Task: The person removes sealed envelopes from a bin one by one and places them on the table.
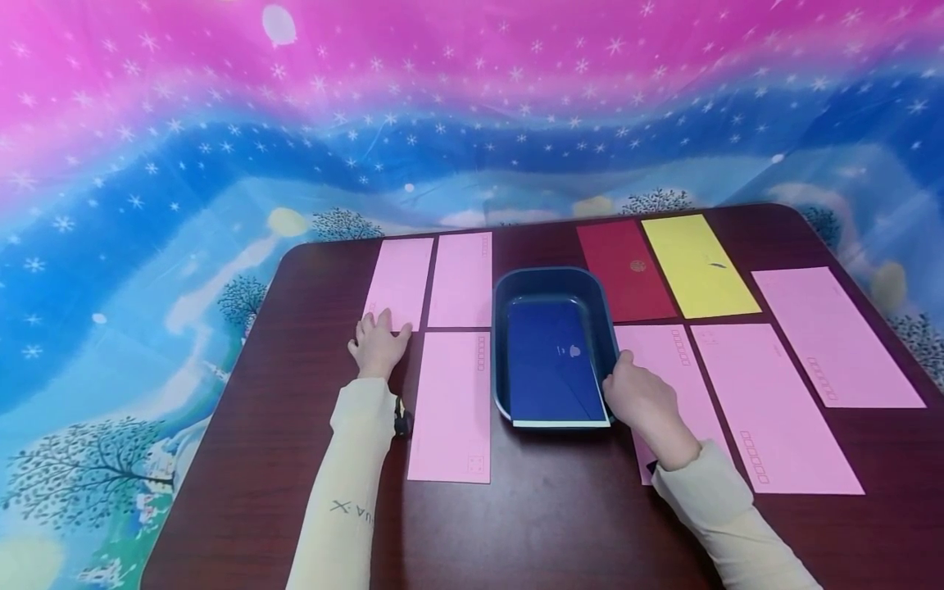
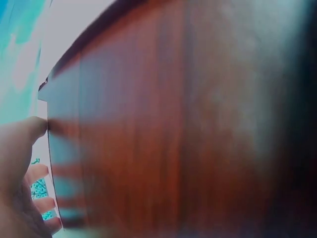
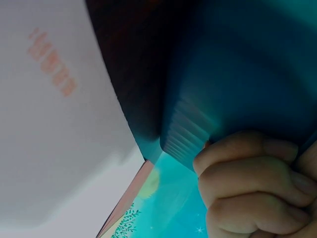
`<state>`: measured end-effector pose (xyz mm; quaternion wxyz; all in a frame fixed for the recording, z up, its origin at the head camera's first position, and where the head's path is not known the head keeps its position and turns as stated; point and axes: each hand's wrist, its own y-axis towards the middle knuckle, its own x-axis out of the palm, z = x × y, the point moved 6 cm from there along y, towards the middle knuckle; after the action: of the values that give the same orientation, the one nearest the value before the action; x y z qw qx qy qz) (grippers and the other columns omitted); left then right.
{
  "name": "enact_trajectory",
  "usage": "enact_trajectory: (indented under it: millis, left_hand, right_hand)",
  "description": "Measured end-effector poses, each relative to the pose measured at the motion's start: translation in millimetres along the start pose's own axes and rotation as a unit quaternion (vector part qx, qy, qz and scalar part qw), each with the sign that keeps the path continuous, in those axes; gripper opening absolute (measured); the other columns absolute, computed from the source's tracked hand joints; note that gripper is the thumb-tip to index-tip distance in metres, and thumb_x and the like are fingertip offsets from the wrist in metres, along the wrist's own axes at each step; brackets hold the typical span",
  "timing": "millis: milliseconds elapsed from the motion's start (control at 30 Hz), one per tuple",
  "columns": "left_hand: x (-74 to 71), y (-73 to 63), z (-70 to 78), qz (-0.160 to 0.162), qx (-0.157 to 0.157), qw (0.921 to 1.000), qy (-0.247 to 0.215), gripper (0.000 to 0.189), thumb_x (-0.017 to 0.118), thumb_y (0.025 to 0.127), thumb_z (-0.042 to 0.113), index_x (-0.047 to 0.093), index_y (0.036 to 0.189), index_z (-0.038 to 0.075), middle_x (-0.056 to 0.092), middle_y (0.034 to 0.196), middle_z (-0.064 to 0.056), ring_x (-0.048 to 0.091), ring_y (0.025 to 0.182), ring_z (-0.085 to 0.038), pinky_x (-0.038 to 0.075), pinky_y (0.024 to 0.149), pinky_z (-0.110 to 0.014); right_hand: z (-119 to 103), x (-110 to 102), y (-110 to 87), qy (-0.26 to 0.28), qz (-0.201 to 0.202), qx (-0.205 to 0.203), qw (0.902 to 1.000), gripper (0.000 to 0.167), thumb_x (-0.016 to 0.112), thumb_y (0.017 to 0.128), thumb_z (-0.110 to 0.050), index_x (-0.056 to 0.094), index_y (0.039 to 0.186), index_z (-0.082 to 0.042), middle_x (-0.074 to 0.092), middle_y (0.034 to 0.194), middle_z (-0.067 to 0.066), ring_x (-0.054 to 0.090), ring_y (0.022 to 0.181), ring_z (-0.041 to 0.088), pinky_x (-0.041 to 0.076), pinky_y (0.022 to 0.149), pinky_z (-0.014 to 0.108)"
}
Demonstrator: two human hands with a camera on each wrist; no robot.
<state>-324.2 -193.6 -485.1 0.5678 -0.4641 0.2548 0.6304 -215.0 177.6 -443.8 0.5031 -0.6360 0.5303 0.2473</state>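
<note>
My left hand (image 1: 379,346) has its fingers spread, the fingertips on the lower end of a pink envelope (image 1: 401,279) at the table's upper left. In the left wrist view the fingers (image 2: 43,204) are fairly straight. My right hand (image 1: 643,401) grips the right side of a dark blue plastic basin (image 1: 501,393). The right wrist view shows curled fingers (image 3: 252,183) against the basin's outer wall; the thumb is hidden there. Inside the basin lies a dark blue envelope (image 1: 549,352) with a pale bottom edge, its lower end over the near rim.
Another pink envelope (image 1: 460,279) lies beside the touched one, with a pink envelope (image 1: 451,410) below. Right of the basin lie a red envelope (image 1: 623,270), a yellow envelope (image 1: 701,266) and several pink ones (image 1: 774,401). A patterned cloth (image 1: 472,106) hangs behind the brown table (image 1: 546,524).
</note>
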Motion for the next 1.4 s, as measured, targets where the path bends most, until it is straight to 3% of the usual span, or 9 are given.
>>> enact_trajectory:
  millis: [333, 1100, 1400]
  left_hand:
    - [3.0, 1.6, 0.4, -0.001, -0.007, 0.9999, 0.014, 0.066, 0.042, 0.097, 0.047, 0.024, 0.151, 0.014, 0.01, 0.159, -0.019, 0.007, 0.148, -0.038, 0.009, 0.113, -0.063]
    - [0.0, -1.4, 4.5, 0.005, 0.002, 0.9998, 0.021, 0.065, 0.043, 0.097, 0.048, 0.026, 0.149, 0.014, 0.015, 0.157, -0.019, 0.012, 0.146, -0.038, 0.012, 0.112, -0.063]
    - [-0.1, -0.5, 3.2, 0.003, 0.0, 0.9999, 0.013, 0.064, 0.043, 0.097, 0.047, 0.026, 0.15, 0.014, 0.014, 0.157, -0.021, 0.011, 0.146, -0.04, 0.011, 0.112, -0.063]
  right_hand:
    - [-2.1, -3.7, -1.1, -0.01, 0.015, -0.017, 0.9997, 0.051, 0.037, 0.095, -0.014, 0.029, 0.131, 0.021, 0.061, 0.093, 0.034, 0.058, 0.067, 0.032, 0.043, 0.054, 0.04]
    - [-1.7, -2.9, -0.1, -0.009, 0.007, -0.004, 0.9999, 0.052, 0.038, 0.097, -0.016, 0.028, 0.134, 0.019, 0.06, 0.1, 0.035, 0.058, 0.07, 0.032, 0.044, 0.054, 0.038]
    - [-1.1, -2.7, -0.5, -0.005, 0.006, -0.007, 0.9999, 0.051, 0.038, 0.097, -0.015, 0.029, 0.132, 0.02, 0.06, 0.096, 0.034, 0.058, 0.068, 0.032, 0.044, 0.054, 0.039]
